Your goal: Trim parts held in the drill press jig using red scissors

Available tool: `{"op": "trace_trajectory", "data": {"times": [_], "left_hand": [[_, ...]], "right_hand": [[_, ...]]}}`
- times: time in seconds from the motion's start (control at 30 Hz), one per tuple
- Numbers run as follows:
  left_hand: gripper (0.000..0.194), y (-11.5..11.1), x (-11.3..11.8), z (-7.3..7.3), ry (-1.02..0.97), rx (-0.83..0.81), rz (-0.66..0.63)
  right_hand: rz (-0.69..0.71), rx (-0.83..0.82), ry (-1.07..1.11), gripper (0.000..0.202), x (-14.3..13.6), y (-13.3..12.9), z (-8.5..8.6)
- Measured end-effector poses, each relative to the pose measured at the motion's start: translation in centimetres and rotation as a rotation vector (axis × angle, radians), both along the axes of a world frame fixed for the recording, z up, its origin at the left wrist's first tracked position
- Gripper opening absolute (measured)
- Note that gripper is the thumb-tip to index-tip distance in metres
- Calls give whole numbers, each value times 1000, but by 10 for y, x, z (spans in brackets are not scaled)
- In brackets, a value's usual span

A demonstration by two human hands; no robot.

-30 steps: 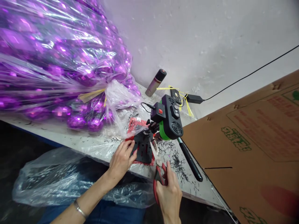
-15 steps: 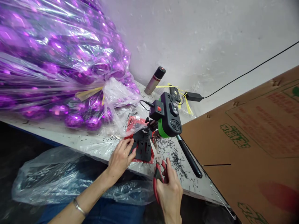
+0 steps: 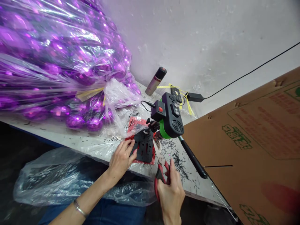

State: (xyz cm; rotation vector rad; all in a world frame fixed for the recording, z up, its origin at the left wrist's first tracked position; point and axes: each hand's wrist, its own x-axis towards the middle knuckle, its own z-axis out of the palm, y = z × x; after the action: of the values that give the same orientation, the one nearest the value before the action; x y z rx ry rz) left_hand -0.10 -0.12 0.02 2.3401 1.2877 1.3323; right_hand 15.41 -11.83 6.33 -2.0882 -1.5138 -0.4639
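In the head view, the left hand [image 3: 120, 159] is loosely open, fingertips at the edge of a black slotted flat plate [image 3: 142, 156] below a black-and-green machine [image 3: 172, 117]; the right hand [image 3: 172, 190] closes round red-and-black metal-bladed scissors [image 3: 159, 155] — tips beside the plate; moving them calls for fingers clear of the blades.

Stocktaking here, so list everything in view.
Table: one, white, middle
Plate: one, black, centre
Sheet: one, red, beneath plate
Machine: one, black-green, centre
Handle: one, black, right
Scissors: one, red-black, centre
Clippings: many, black, right
Baubles: many, purple, left
Plastic film: several, clear, left
Ties: several, yellow, scattered
Canister: one, grey-black, rear
Adapter: one, black, rear
Cord: one, black, rear
Box: one, brown, right
Wall: one, grey, rear
Bracelet: one, silver, left wrist
Left hand: one, bare, on plate
Right hand: one, bare, holding scissors
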Motion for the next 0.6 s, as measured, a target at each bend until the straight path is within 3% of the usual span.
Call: {"op": "trace_trajectory", "data": {"times": [0.3, 0.6], "left_hand": [[29, 0, 0, 2, 9, 22, 8], [29, 0, 0, 1, 0, 5, 4]], "right_hand": [[76, -64, -56, 69, 3, -9, -5], [66, -49, 31, 67, -1, -8, -3]]}}
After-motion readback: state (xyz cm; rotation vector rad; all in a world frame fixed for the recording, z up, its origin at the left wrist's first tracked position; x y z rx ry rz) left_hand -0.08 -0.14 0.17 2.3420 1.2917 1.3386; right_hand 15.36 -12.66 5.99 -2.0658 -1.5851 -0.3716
